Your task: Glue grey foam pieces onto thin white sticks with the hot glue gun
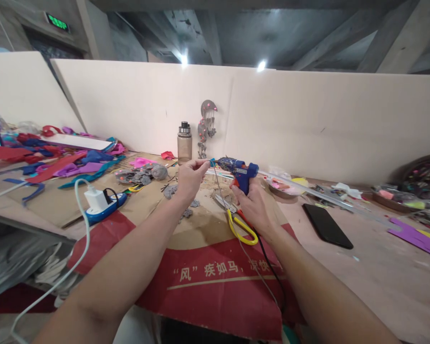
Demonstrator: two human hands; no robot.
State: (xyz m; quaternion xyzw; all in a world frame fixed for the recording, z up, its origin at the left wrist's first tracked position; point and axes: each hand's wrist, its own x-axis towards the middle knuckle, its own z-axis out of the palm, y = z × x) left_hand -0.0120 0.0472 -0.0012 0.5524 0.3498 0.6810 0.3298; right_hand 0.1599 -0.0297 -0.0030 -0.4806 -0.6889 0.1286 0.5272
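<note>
My right hand (254, 203) is wrapped round the handle of a blue glue gun (238, 169), whose nozzle points left. A clear glue stick (301, 186) sticks out of its back. My left hand (192, 177) pinches a small blue piece (212, 162) right at the nozzle; a thin grey cord (218, 179) hangs down from there. Below the hands, yellow-handled scissors (241, 229) lie on brown and red paper (215, 298). Small grey felt pieces (170, 192) rest on the paper beneath my left wrist.
A bottle (184, 143) stands by the white partition (136, 110), beside a hanging grey ornament (208, 124). At left are coloured cloth scraps (75, 165) and a blue power strip (105, 209). A black phone (327, 225) and purple sheets (417, 241) lie at right.
</note>
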